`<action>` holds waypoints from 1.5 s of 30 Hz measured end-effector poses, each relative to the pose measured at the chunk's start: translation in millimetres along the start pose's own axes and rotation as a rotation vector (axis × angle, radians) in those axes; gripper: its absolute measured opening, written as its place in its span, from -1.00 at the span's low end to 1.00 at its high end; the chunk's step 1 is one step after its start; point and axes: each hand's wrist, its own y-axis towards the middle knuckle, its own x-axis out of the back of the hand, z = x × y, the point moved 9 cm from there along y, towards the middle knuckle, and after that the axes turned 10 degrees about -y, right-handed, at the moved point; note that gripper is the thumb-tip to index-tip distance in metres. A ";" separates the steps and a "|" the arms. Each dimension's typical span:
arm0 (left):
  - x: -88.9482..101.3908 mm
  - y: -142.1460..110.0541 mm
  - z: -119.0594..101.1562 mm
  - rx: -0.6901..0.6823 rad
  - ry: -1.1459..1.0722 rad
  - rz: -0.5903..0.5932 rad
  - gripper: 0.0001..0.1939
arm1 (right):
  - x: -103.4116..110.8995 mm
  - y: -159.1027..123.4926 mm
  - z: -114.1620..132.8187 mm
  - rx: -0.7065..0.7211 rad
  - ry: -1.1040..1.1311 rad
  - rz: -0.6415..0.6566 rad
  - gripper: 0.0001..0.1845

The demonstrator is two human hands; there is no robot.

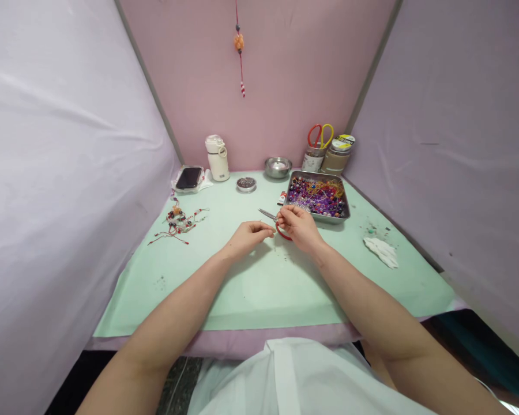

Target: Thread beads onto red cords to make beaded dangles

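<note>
My left hand (251,236) is over the middle of the table, thumb and fingertips pinched together. Whatever sits between those fingertips is too small to make out. Close beside it, my right hand (297,226) is also closed in a pinch, and its contents cannot be told either. Scissors with red handles (282,233) show between the two hands, blades pointing up and left, partly covered by my right hand. Just beyond that hand, a metal tray (328,219) holds many purple, dark and clear beads (313,196) with some yellow thread.
Finished-looking beaded cords (177,222) lie at the left. Along the back stand a phone (189,178), a white bottle (217,158), a round case (246,184), a metal bowl (278,168) and jars (336,158). A white cloth (381,252) lies right; a beaded cord (239,42) hangs behind.
</note>
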 end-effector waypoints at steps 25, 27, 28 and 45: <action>16.2 4.8 -10.3 -0.188 -0.138 -0.096 -0.77 | -15.4 -2.7 -13.4 0.007 -0.274 0.105 -0.85; 17.8 5.2 -10.2 -0.190 -0.114 -0.116 -0.76 | -17.6 -3.2 -15.9 -0.028 -0.178 0.113 -0.86; 18.2 5.2 -10.7 -0.196 -0.102 -0.124 -0.75 | -19.4 -3.7 -17.8 -0.050 -0.138 0.122 -0.85; 16.4 3.1 -12.7 -0.200 -0.066 -0.183 -0.71 | -30.5 -10.8 -17.8 -0.104 -0.150 0.216 -0.69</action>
